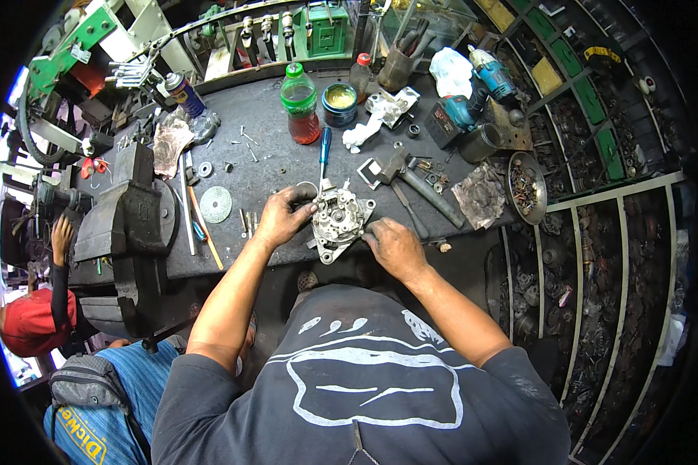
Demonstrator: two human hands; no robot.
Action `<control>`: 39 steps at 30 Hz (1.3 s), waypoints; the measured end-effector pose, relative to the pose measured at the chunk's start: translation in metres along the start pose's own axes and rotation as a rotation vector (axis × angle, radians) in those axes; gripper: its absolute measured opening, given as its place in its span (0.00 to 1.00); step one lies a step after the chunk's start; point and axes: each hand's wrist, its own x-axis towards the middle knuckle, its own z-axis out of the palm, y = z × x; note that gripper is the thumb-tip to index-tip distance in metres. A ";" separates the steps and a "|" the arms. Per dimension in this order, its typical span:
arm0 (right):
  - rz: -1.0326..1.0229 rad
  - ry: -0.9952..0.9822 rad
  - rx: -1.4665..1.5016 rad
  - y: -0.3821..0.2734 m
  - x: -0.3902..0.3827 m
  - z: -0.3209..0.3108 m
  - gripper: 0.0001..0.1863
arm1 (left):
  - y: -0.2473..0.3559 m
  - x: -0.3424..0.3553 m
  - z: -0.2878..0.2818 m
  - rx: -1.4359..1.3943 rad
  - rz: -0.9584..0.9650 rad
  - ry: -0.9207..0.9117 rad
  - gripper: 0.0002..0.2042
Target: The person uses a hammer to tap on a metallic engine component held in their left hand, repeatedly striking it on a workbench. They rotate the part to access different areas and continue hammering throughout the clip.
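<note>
An alternator (340, 221), its grey metal end face turned up, sits at the front edge of the dark workbench (267, 186). My left hand (285, 213) grips its left side, thumb and fingers closed against the housing. On the other side my right hand (395, 246) has its fingers bent in and pressed to the lower right edge. What the right fingertips pinch is partly hidden. Just beyond the alternator lies a screwdriver (325, 146) with a blue handle, its shaft pointing toward the housing. To the right rests a hammer (430, 194).
A large bench vise (128, 213) stands at the left. Farther back are a green-capped bottle (299, 105), a grease tub (340, 105) and a teal impact wrench (492, 76). At the right sits a metal bowl of small parts (512, 194). Another person in a red cap (35, 322) is at far left.
</note>
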 end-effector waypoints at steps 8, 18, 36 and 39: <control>-0.082 0.031 0.015 0.003 0.007 0.007 0.13 | -0.003 -0.005 -0.004 -0.010 -0.076 -0.028 0.13; -0.009 -0.053 -0.078 -0.017 0.020 -0.015 0.11 | -0.001 -0.007 -0.005 -0.103 -0.074 -0.031 0.13; 0.207 -0.078 -0.080 0.012 -0.021 -0.048 0.14 | -0.141 0.143 -0.133 1.082 0.082 -0.343 0.14; 0.236 -0.050 -0.062 0.012 -0.028 -0.053 0.14 | -0.137 0.128 -0.127 0.928 0.105 -0.082 0.14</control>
